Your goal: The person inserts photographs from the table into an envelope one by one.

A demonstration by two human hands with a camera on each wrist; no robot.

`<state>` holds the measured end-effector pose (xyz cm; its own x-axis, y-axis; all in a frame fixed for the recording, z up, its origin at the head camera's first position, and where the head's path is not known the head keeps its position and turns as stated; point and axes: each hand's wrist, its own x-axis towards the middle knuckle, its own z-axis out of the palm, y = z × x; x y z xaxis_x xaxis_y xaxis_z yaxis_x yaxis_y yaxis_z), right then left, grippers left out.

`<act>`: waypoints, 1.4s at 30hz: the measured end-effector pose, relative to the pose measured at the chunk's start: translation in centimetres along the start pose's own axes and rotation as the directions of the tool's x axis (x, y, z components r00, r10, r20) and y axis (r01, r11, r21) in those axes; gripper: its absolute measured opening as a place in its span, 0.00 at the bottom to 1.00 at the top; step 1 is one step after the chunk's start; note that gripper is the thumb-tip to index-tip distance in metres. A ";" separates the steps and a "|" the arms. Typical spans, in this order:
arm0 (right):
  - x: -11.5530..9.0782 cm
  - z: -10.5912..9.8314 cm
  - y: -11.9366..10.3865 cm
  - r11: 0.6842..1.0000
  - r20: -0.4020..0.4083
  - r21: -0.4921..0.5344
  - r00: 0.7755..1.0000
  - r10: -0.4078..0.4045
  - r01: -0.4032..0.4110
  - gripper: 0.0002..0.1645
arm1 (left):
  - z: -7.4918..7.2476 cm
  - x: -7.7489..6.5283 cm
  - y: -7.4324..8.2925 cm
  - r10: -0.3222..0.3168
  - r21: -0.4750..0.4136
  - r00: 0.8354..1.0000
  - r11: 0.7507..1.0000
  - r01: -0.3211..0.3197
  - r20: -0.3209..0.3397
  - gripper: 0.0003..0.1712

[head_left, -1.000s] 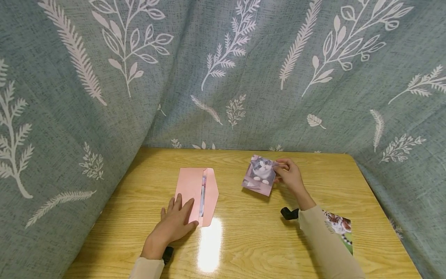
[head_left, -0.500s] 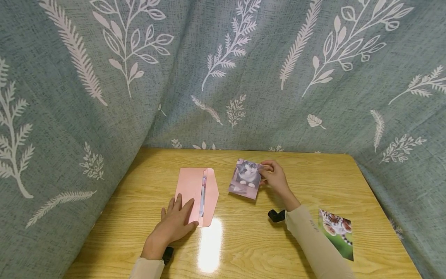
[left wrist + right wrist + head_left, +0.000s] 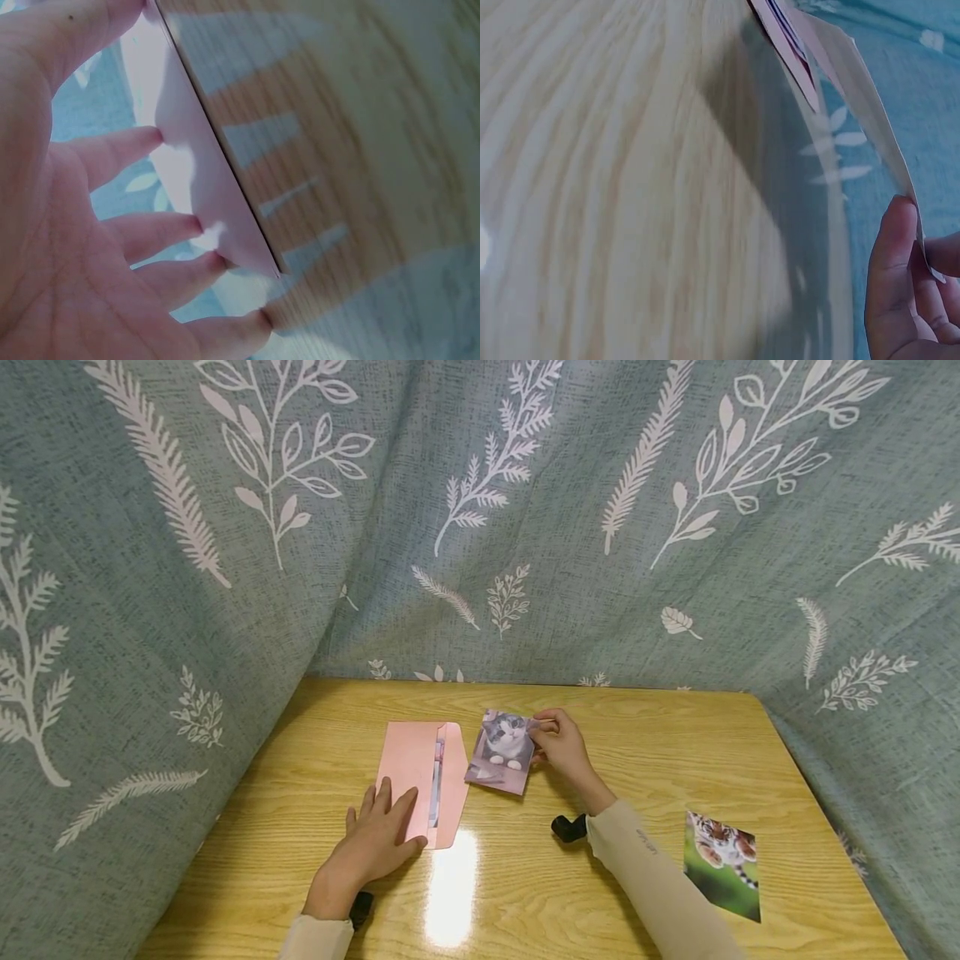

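Note:
A pink envelope (image 3: 408, 752) lies on the table with its pointed flap spread to the right; a strip of printed cards (image 3: 437, 777) shows in its slot. My left hand (image 3: 378, 835) rests on the envelope's lower part, fingers spread and straight. In my right hand (image 3: 566, 750) a cat picture card (image 3: 504, 747) is pinched by its right edge, between thumb and fingers. The card's left edge sits at or just over the flap's tip. In the right wrist view the card (image 3: 866, 94) is held above the tabletop, tilted and slightly bent.
A tiger picture card (image 3: 722, 864) lies flat at the right of the wooden table (image 3: 750, 752), beside my right sleeve. A patterned blue-green cloth (image 3: 480, 593) hangs behind the table and along both sides.
My right hand has carried the cat picture card leftward, from the middle of the table to the envelope's flap. The tiger card has come out from behind the sleeve. My left hand stays put.

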<state>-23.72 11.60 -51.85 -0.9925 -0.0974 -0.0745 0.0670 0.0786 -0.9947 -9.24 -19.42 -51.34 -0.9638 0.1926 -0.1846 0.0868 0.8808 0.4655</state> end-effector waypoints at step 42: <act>-0.2 5.9 1.5 0.999 0.052 -0.052 0.999 0.011 -0.008 0.16 | -0.2 -0.3 0.1 0.019 0.010 1.000 1.000 -0.019 -0.008 0.44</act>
<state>-22.79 5.84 -53.73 -0.9850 -0.1481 -0.0891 0.0698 0.1305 -0.9890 -9.01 -19.48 -51.11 -0.9638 0.2062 -0.1688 0.1080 0.8814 0.4599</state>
